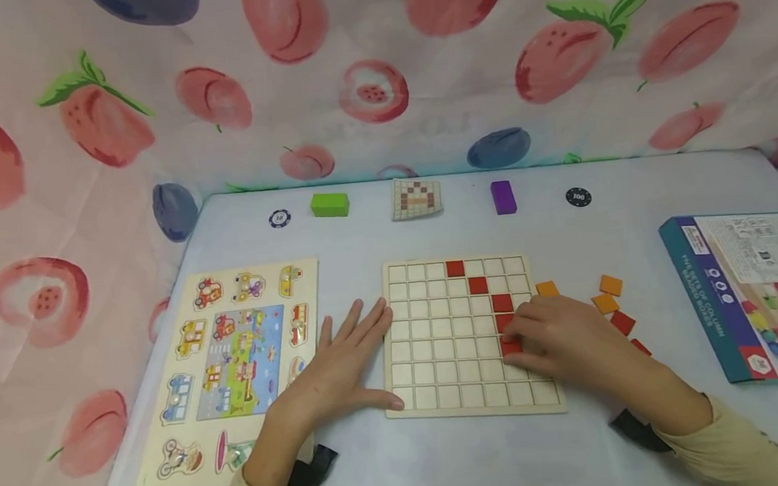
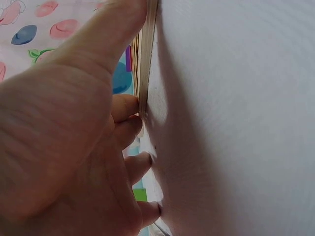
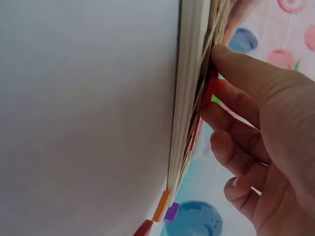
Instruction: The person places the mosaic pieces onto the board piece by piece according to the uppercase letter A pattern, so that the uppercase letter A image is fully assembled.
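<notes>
Two hands work over a pale blue-white surface that is backed and flanked by a hanging cloth printed with pink peaches and blue plums.

At the middle lies a wooden grid board, its cells mostly bare, with a diagonal run of red tiles stepping down from the top row toward the right. The left hand lies flat with fingers spread, its fingertips against the board's left edge and the thumb by the near corner; the grip holds nothing. The right hand rests on the right part of the board, fingers curled down onto a red tile at the lower end of the diagonal; the right wrist view shows the fingertips pressing red pieces against the board.

Just right of the board loose orange tiles and red tiles lie scattered, partly hidden by the right hand. To the left sits a vehicle peg puzzle, its lower edge partly covered by the left forearm. Along the far edge stand a chip marked "10", a green block, a pattern card, a purple block and a dark chip marked "100". At far right lies a teal box; its print is too small to read.
</notes>
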The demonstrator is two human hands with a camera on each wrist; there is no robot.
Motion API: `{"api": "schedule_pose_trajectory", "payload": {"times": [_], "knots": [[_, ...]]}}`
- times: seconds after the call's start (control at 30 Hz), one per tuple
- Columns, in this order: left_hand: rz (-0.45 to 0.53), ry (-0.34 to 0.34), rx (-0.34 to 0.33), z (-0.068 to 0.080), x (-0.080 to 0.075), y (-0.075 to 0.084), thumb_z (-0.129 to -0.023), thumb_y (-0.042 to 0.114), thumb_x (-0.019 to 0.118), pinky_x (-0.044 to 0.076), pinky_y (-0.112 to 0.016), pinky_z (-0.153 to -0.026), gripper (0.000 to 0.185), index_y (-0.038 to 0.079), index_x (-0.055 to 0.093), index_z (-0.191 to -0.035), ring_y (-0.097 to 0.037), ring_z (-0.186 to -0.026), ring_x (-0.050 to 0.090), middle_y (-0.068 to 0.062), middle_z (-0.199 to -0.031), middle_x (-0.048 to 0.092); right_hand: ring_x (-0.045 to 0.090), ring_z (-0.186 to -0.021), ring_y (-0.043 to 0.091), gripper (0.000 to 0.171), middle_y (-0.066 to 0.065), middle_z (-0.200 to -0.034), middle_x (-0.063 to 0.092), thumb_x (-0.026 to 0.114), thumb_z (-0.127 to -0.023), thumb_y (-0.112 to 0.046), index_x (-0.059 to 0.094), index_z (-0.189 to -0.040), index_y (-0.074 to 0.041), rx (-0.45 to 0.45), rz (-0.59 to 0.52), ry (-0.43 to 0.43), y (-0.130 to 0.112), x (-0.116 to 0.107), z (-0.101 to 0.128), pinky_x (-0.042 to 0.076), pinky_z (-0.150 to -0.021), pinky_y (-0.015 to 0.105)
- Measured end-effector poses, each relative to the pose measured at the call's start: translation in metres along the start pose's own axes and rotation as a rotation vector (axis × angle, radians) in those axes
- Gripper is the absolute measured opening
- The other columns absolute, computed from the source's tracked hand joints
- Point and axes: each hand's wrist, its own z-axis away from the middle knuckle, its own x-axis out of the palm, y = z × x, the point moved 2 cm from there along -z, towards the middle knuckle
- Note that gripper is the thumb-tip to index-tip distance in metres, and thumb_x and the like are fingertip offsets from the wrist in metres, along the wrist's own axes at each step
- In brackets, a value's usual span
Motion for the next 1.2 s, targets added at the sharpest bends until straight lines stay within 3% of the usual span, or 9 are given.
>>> {"api": "schedule_pose_trajectory", "payload": {"times": [0.37, 0.67, 0.83, 1.03, 1.2], "knots": [[-0.013, -0.004, -0.001, -0.002, -0.002, 0.002, -0.079, 0.061, 0.087, -0.001, -0.071, -0.133, 0.126, 0.017, 0.016, -0.173, -0.032, -0.17, -0.003, 0.004, -0.182, 0.004, 0.067, -0.087, 0.009, 0.021, -0.011, -0.095, 0.074, 0.093, -0.081, -0.034, 0.085, -0.099, -0.026, 0.055, -0.031, -0.032, 0.009, 0.0, 0.005, 0.063, -0.079, 0.035], [-0.009, 0.004, -0.013, -0.001, -0.001, 0.0, -0.078, 0.059, 0.089, 0.001, -0.072, -0.133, 0.125, 0.016, 0.019, -0.172, -0.034, -0.17, 0.0, 0.002, -0.182, 0.008, 0.067, -0.083, 0.008, 0.016, -0.013, -0.092, 0.074, 0.093, -0.081, -0.029, 0.084, -0.094, -0.028, 0.068, -0.046, 0.046, 0.011, 0.003, 0.01, 0.059, -0.07, 0.03], [-0.002, 0.0, -0.025, 0.001, 0.001, -0.001, -0.077, 0.06, 0.089, 0.0, -0.071, -0.133, 0.126, 0.018, 0.018, -0.172, -0.032, -0.17, -0.001, 0.004, -0.182, 0.007, 0.064, -0.084, 0.007, 0.017, -0.013, -0.094, 0.073, 0.092, -0.082, -0.028, 0.085, -0.098, -0.03, 0.075, -0.047, 0.025, 0.009, 0.003, 0.012, 0.057, -0.07, 0.03], [-0.003, -0.003, -0.02, 0.002, 0.002, -0.001, -0.078, 0.063, 0.086, -0.002, -0.07, -0.133, 0.127, 0.018, 0.015, -0.173, -0.031, -0.17, -0.003, 0.005, -0.182, 0.003, 0.069, -0.098, 0.016, 0.018, -0.007, -0.106, 0.076, 0.086, -0.089, -0.036, 0.082, -0.106, -0.031, 0.277, -0.047, -0.083, 0.026, -0.01, 0.03, 0.062, -0.087, 0.046], [-0.007, -0.002, -0.015, 0.002, 0.0, 0.0, -0.078, 0.063, 0.086, -0.002, -0.07, -0.133, 0.126, 0.018, 0.015, -0.173, -0.031, -0.17, -0.004, 0.004, -0.182, 0.003, 0.065, -0.09, 0.021, 0.031, 0.005, -0.105, 0.076, 0.088, -0.087, -0.035, 0.081, -0.114, -0.02, 0.442, -0.029, -0.118, 0.055, -0.022, 0.051, 0.061, -0.079, 0.047]]}}
